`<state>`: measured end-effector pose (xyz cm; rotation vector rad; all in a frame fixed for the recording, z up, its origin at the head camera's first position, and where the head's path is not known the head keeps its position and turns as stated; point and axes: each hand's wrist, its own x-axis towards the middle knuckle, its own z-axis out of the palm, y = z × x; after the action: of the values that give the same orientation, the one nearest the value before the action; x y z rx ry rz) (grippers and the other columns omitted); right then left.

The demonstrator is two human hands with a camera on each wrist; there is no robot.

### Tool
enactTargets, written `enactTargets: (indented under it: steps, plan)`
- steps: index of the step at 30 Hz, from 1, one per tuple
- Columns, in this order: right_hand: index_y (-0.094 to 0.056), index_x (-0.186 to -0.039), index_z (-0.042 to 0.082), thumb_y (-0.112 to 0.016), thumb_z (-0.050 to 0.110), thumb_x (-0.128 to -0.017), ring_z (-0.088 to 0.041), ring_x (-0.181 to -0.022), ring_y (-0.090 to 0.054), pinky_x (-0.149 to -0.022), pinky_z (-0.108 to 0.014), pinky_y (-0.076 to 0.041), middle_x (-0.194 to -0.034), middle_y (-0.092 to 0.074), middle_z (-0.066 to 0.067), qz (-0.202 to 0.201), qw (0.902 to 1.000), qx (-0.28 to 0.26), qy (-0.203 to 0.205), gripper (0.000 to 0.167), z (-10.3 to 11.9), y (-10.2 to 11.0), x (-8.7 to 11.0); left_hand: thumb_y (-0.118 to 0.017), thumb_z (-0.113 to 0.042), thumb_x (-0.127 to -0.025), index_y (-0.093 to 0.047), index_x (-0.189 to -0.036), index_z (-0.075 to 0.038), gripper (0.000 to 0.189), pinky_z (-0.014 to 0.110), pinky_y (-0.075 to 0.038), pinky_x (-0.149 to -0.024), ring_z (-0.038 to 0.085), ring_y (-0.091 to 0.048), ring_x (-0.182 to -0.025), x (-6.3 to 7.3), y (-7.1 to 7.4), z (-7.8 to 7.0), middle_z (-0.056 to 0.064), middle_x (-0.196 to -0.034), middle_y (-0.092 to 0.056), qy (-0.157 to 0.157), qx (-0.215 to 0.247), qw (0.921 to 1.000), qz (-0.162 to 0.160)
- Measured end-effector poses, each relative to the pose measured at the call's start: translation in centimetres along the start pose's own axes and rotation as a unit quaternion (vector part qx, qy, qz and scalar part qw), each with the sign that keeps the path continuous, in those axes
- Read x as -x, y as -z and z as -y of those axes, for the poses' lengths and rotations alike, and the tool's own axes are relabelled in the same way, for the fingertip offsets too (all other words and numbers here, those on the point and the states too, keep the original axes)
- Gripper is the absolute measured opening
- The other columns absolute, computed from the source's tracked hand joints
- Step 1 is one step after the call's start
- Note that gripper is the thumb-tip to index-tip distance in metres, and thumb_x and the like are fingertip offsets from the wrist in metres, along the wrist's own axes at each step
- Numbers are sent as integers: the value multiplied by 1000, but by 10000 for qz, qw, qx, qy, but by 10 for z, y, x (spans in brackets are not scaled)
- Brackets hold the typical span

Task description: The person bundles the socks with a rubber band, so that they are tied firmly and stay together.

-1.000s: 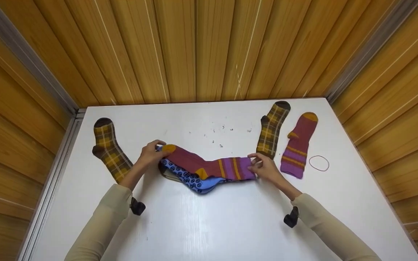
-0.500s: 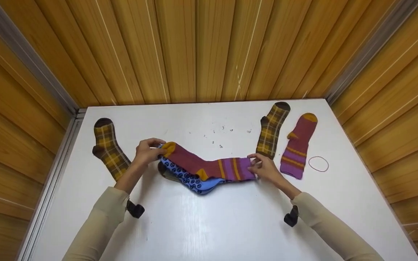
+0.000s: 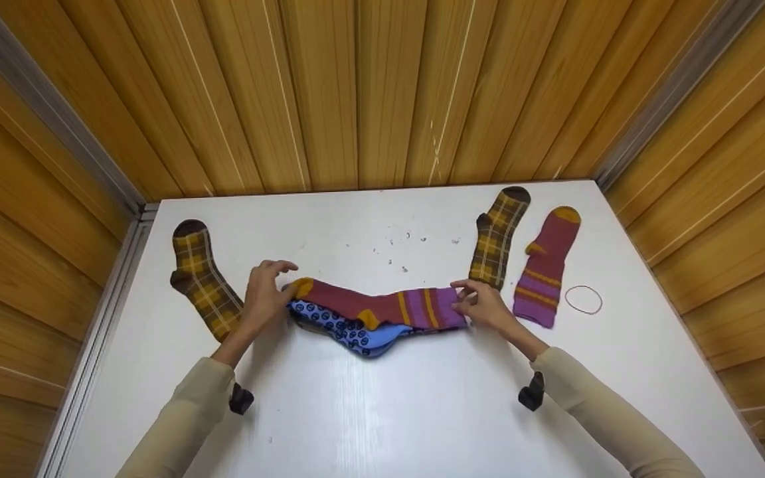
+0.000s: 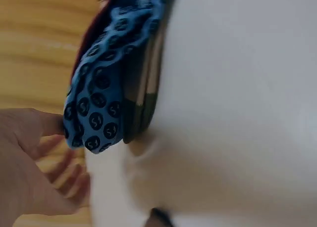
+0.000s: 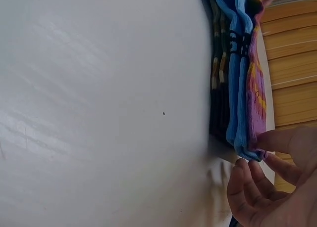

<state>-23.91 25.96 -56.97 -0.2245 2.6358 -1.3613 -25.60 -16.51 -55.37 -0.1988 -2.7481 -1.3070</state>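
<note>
A maroon sock (image 3: 349, 302) with mustard toe and heel and a purple striped cuff lies on top of blue socks (image 3: 362, 338) patterned with black circles. Under these, darker socks with tan stripes (image 5: 218, 64) show in the right wrist view. At the toe end, my left hand (image 3: 265, 292) has its fingers extended, and the thumb rests right at the sock tips. My left hand (image 4: 34, 162) shows loosely spread fingers in its wrist view. My right hand (image 3: 485, 307) pinches the purple cuff (image 5: 256, 113) between thumb and index finger.
On the white table (image 3: 356, 425), a brown plaid sock (image 3: 203, 275) lies to the left. Another plaid sock (image 3: 499, 239) and a second maroon sock (image 3: 548, 265) lie at right, near a thin elastic band (image 3: 584, 300). Wood-patterned walls (image 3: 382, 93) enclose the back and sides.
My left hand lifted the maroon sock's toe slightly, then let it go. The toe now lies lower, on the blue socks. My right hand has stayed at the cuff.
</note>
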Motion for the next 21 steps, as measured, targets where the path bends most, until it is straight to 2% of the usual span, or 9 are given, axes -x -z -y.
enactTargets:
  steps: [1, 3, 5, 6, 8, 10, 12, 17, 21]
  plan:
    - [-61, -128, -8, -72, 0, -90, -38, -91, -72, -63, -18, -51, -101, -66, -25, -63, 10000, 15, 26, 41, 0, -1, 1, -79, -1, -82, -75, -106, -4, 24, 46, -49, -87, 34, -61, -100, 2, -5, -4, 18, -107, -69, -699, -489, 9962, -167]
    - [-61, -128, -9, -73, 1, -89, -37, -90, -71, -65, -19, -52, -101, -66, -24, -226, 9996, 110, 118, 41, 0, -3, 3, -83, -4, -80, -77, -103, -9, 24, 52, -47, -88, 35, -58, -102, 7, -15, -13, 15, -106, -69, -1948, -1093, 9747, -118]
    - [-61, -127, -9, -75, 2, -89, -35, -88, -70, -67, -20, -52, -100, -66, -24, -332, 9989, 228, 232, 42, 0, -5, 5, -84, -8, -80, -79, -102, -12, 23, 52, -48, -88, 32, -58, -101, 11, -25, -22, 11, -104, -70, -2851, -1446, 9472, 263]
    - [-61, -127, -9, -76, 3, -89, -33, -87, -70, -67, -21, -52, -99, -66, -23, -384, 9985, 278, 265, 42, 0, -5, 5, -85, -10, -80, -79, -102, -13, 23, 50, -48, -88, 30, -58, -100, 13, -30, -24, 10, -104, -70, -3168, -1605, 9337, 456]
    - [-61, -127, -8, -77, 5, -88, -28, -84, -69, -69, -20, -51, -96, -67, -22, -413, 9982, 344, 267, 44, 1, -6, 6, -84, -13, -83, -79, -104, -14, 22, 46, -48, -89, 26, -58, -100, 16, -39, -28, 7, -104, -70, -3474, -1865, 9158, 765]
    - [-61, -127, -8, -78, 5, -88, -22, -80, -68, -65, -19, -50, -92, -68, -21, -358, 9988, 286, 174, 45, 2, -6, 7, -82, -15, -86, -80, -103, -13, 17, 42, -49, -88, 24, -59, -99, 17, -47, -28, 5, -102, -71, -3626, -2038, 9058, 802]
    - [-60, -129, -8, -77, 6, -89, -16, -75, -65, -60, -18, -49, -89, -70, -21, -276, 9995, 151, 47, 46, 2, -5, 6, -81, -16, -88, -80, -100, -12, 13, 40, -50, -86, 23, -60, -96, 17, -50, -28, 4, -100, -72, -3702, -1972, 9050, 708]
    - [-59, -131, -8, -76, 5, -90, -6, -69, -60, -55, -17, -47, -89, -70, -22, -156, 9995, -252, -139, 46, 3, -3, 5, -79, -12, -89, -80, -93, -9, 6, 37, -55, -79, 21, -63, -88, 16, -45, -28, 3, -93, -75, -3915, -1174, 9113, 490]
    - [-60, -129, -8, -75, 3, -89, -5, -67, -60, -54, -17, -48, -88, -70, -22, -94, 9987, -465, -177, 44, 2, -3, 7, -79, -14, -88, -80, -93, -11, 6, 35, -55, -81, 21, -63, -91, 21, -40, -24, 3, -95, -74, -4085, -1344, 8995, 765]
